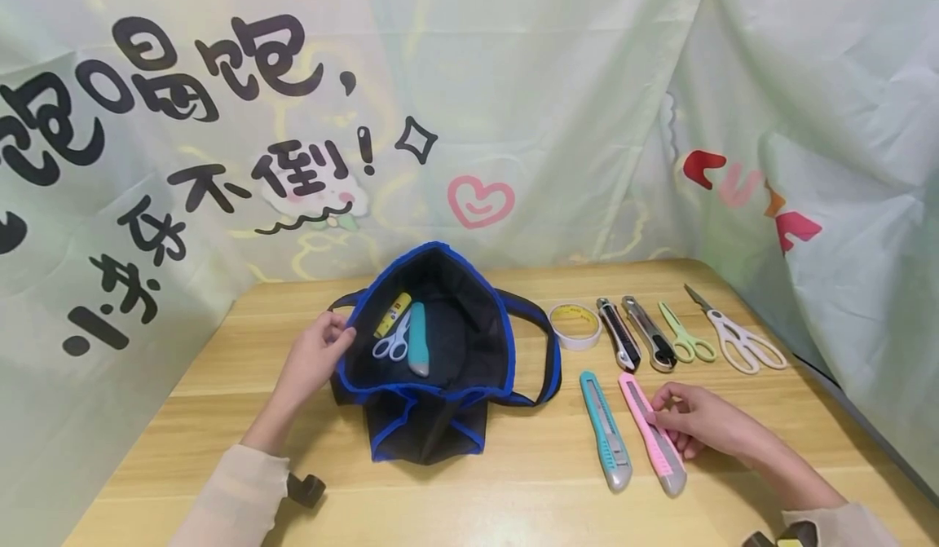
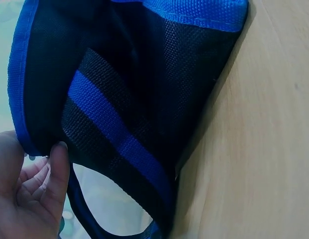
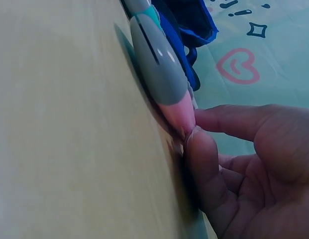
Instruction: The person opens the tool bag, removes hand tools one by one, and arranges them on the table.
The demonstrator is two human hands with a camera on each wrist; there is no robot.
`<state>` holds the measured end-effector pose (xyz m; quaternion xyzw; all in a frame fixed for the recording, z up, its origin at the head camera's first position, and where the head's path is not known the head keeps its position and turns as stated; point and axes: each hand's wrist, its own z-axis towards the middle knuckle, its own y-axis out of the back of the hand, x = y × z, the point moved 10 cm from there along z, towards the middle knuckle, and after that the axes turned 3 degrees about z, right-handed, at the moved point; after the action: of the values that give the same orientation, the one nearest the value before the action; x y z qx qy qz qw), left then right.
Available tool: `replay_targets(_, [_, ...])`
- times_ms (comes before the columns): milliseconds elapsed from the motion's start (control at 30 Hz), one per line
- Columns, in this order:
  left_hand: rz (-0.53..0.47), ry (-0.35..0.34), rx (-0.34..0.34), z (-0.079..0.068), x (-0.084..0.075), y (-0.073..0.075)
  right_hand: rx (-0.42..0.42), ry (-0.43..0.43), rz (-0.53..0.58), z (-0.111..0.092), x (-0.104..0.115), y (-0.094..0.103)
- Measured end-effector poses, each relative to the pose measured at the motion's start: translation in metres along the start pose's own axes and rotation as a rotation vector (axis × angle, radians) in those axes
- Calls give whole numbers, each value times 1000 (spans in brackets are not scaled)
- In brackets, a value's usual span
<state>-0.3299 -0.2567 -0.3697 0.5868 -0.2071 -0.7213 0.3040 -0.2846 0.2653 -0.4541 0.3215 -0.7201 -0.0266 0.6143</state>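
Note:
A black bag [image 1: 469, 343] with blue trim stands on the table with its mouth facing up toward me. Its left rim is pinched between the thumb and fingers of my left hand [image 1: 315, 355]; the left wrist view shows the thumb on the black cloth [image 2: 45, 99]. Inside the bag lie a yellow tube-like item [image 1: 392, 315], small scissors with pale handles [image 1: 394, 346] and a teal utility knife [image 1: 418, 343]. My right hand [image 1: 704, 421] pinches a pink utility knife [image 1: 663, 453] by its edge, at or just above the table. A second teal utility knife [image 1: 607, 433] lies left of it.
Behind the pink knife, a tape roll [image 1: 575, 339], a black utility knife [image 1: 619, 335], a metallic utility knife [image 1: 651, 337], green scissors [image 1: 689, 343] and white-handled scissors [image 1: 741, 343] lie in a row. The bag's strap handle [image 1: 552, 359] loops out to the right. Printed curtains surround the table.

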Motion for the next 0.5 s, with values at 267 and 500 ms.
replay_targets(267, [-3,-12,-13,1,-1,4,-29,22,-38,0,9,7])
replay_targets(500, [-5,-15,-7,1,-2,5,-70,111,-138,0,33,19])
